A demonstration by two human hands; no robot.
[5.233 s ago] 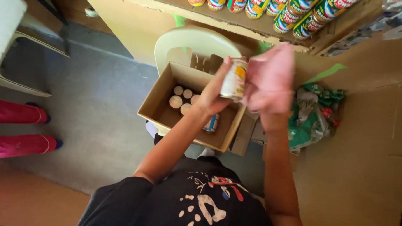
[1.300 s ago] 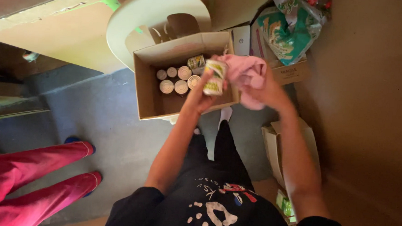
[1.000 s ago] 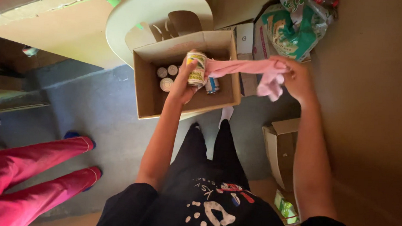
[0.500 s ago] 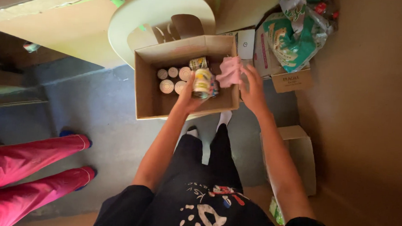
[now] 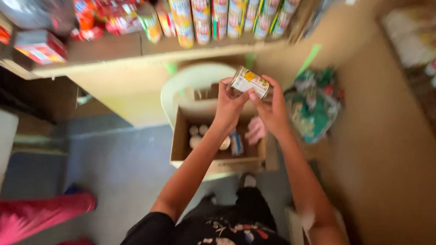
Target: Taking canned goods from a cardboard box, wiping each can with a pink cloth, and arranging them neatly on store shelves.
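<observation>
Can: we hold one can (image 5: 249,81) on its side above the box (image 5: 216,159), just under the shelf edge (image 5: 152,61).
Left hand: our left hand (image 5: 229,102) pinches the can's left end from below.
Right hand: our right hand (image 5: 272,106) pinches its right end, thumb on the rim.
Room: grey floor (image 5: 118,167) lies open to the left; the brown wall (image 5: 397,159) closes the right.
Box: open-topped, about four round tops showing, one pink cloth (image 5: 256,130) at its right edge.
Shelf: a row of about eight cans (image 5: 222,15); blur hides an exact count.
Chair: one pale chair (image 5: 190,82) behind the box.
</observation>
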